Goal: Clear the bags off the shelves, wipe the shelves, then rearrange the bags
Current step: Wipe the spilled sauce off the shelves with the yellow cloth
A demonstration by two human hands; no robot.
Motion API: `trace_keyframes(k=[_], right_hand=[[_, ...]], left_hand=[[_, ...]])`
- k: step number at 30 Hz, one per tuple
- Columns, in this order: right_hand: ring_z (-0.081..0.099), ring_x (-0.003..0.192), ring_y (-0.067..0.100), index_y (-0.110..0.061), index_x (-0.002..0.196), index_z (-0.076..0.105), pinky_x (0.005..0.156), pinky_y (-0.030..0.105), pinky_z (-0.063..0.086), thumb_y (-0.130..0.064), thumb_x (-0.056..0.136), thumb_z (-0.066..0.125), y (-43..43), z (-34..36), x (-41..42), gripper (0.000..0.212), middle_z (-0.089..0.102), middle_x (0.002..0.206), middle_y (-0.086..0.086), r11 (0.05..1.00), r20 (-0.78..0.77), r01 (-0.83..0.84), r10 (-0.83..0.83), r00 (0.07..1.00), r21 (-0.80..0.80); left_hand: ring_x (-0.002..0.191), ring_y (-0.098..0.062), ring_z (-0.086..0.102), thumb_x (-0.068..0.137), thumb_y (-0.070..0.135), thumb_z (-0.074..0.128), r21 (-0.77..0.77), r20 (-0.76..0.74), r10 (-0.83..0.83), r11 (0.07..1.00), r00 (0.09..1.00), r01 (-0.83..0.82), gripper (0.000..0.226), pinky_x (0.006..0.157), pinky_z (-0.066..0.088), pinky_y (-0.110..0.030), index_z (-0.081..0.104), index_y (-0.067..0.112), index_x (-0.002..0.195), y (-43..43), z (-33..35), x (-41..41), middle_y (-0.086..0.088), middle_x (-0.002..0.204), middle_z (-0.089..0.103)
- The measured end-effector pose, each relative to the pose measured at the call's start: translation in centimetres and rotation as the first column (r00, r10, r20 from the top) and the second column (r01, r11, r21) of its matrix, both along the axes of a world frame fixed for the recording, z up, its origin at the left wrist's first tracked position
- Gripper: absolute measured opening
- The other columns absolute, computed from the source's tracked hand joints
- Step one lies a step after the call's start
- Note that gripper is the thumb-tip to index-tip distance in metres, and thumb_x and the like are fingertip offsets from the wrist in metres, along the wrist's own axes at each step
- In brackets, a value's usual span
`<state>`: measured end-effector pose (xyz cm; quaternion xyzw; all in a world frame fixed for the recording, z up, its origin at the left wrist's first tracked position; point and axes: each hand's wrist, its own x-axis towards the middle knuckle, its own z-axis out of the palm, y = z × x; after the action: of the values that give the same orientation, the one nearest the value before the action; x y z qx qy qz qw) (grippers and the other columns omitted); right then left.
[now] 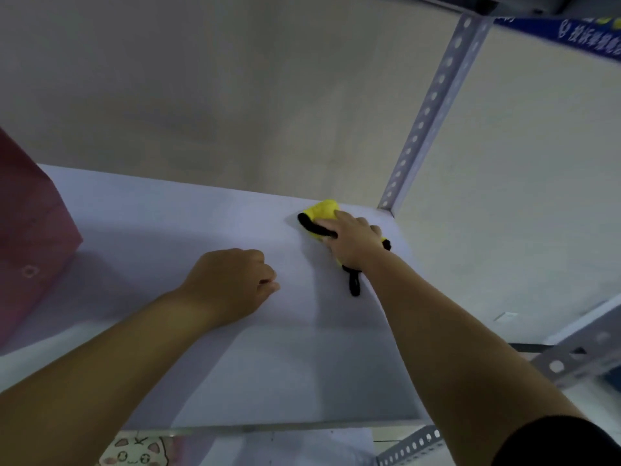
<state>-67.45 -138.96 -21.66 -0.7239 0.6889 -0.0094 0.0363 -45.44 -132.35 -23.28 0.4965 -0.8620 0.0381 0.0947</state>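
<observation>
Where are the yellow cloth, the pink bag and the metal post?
yellow cloth point(323, 210): head view, its uncovered far end.
pink bag point(30, 237): head view, its side panel at left.
metal post point(431, 105): head view, the holed strip midway up.

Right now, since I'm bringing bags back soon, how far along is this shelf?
Mostly cleared: the shelf is bare but for a pink bag at its left end. In hand: the right hand presses a yellow cloth into the back right corner; the left hand rests fisted. Left: that bag, the remaining wiping, rearranging.
</observation>
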Motion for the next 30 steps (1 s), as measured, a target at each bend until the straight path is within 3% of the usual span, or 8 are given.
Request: trace_keyframes(k=[5, 9, 13, 15, 19, 21, 27, 30], right_hand=[[0.026, 0.132, 0.028, -0.048, 0.139, 0.031, 0.107, 0.042, 0.019, -0.034, 0.097, 0.039, 4.1, -0.8, 0.6, 0.046, 0.020, 0.154, -0.006, 0.982, 0.014, -0.186, 0.187, 0.982, -0.032], [0.032, 0.126, 0.032, -0.049, 0.139, 0.032, 0.101, 0.044, 0.025, -0.030, 0.096, 0.037, 3.1, -0.6, -2.3, 0.047, 0.027, 0.149, -0.003, 0.994, 0.012, 0.104, -0.103, 0.995, -0.040], [0.027, 0.126, 0.037, -0.045, 0.137, 0.035, 0.102, 0.048, 0.022, -0.018, 0.090, 0.033, 1.3, -0.1, -1.3, 0.054, 0.024, 0.147, 0.003, 0.933, 0.009, 0.359, -0.359, 0.933, -0.001], [0.028, 0.126, 0.038, -0.045, 0.137, 0.034, 0.102, 0.048, 0.023, -0.019, 0.090, 0.034, 1.1, -0.1, 1.3, 0.053, 0.024, 0.147, 0.004, 0.961, 0.003, 0.277, -0.277, 0.961, -0.019], [0.030, 0.125, 0.032, -0.049, 0.139, 0.031, 0.103, 0.042, 0.023, -0.034, 0.095, 0.036, 3.5, -0.9, 4.7, 0.046, 0.022, 0.151, -0.001, 0.995, 0.005, -0.084, 0.085, 0.996, -0.052], [0.029, 0.129, 0.031, -0.049, 0.139, 0.031, 0.105, 0.042, 0.021, -0.037, 0.096, 0.038, 4.3, -0.7, 3.4, 0.045, 0.020, 0.153, -0.003, 0.992, 0.039, -0.124, 0.125, 0.991, -0.034], [0.033, 0.121, 0.034, -0.046, 0.138, 0.032, 0.098, 0.044, 0.027, -0.034, 0.095, 0.036, 4.7, -0.6, -2.3, 0.045, 0.030, 0.144, 0.002, 0.971, 0.012, 0.236, -0.236, 0.972, -0.030], [0.035, 0.116, 0.034, -0.043, 0.133, 0.037, 0.094, 0.042, 0.028, -0.027, 0.093, 0.035, 5.3, -0.9, -0.7, 0.043, 0.032, 0.141, 0.004, 0.959, 0.001, 0.275, -0.276, 0.961, -0.061]], left_hand=[[0.125, -0.010, 0.044, 0.077, 0.064, 0.006, 0.203, 0.042, 0.000, 0.979, 0.999, -0.008, 0.073, 0.097, 0.043, -0.034, 0.054, 0.035, 0.122, 1.0, 1.2, 1.2, 0.014, 0.135, 0.048], [0.130, -0.009, 0.038, 0.084, 0.063, 0.013, 0.227, 0.056, -0.002, 0.974, 0.998, -0.011, 0.062, 0.102, 0.038, -0.033, 0.052, 0.036, 0.123, 2.2, 1.9, 2.3, 0.019, 0.142, 0.040], [0.139, -0.008, 0.025, 0.096, 0.048, 0.029, 0.272, 0.054, 0.030, 0.961, 0.998, -0.044, 0.041, 0.110, 0.028, -0.030, 0.041, 0.042, 0.135, 3.0, 1.9, 3.0, 0.021, 0.151, 0.025], [0.140, -0.007, 0.023, 0.097, 0.048, 0.028, 0.281, 0.034, 0.038, 0.959, 0.999, -0.046, 0.042, 0.110, 0.023, -0.027, 0.037, 0.043, 0.137, 3.2, 1.7, 3.1, 0.021, 0.152, 0.022], [0.139, -0.008, 0.027, 0.084, 0.056, 0.015, 0.275, -0.005, 0.054, 0.960, 0.999, -0.051, 0.059, 0.108, 0.026, -0.026, 0.040, 0.043, 0.136, 3.4, 1.3, 3.2, 0.020, 0.151, 0.026], [0.139, -0.007, 0.026, 0.090, 0.055, 0.017, 0.272, -0.008, 0.052, 0.961, 0.999, -0.048, 0.053, 0.108, 0.024, -0.026, 0.039, 0.042, 0.136, 3.3, 1.1, 3.2, 0.020, 0.151, 0.025], [0.141, -0.009, 0.020, 0.098, 0.042, 0.029, 0.288, -0.014, 0.054, 0.957, 0.998, -0.048, 0.043, 0.112, 0.019, -0.026, 0.034, 0.038, 0.140, 3.9, 1.1, 3.8, 0.017, 0.153, 0.021], [0.140, -0.012, 0.023, 0.099, 0.040, 0.030, 0.233, -0.012, 0.042, 0.972, 0.999, -0.038, 0.042, 0.111, 0.022, -0.026, 0.037, 0.035, 0.140, 5.0, 1.0, 4.5, 0.013, 0.153, 0.024]])
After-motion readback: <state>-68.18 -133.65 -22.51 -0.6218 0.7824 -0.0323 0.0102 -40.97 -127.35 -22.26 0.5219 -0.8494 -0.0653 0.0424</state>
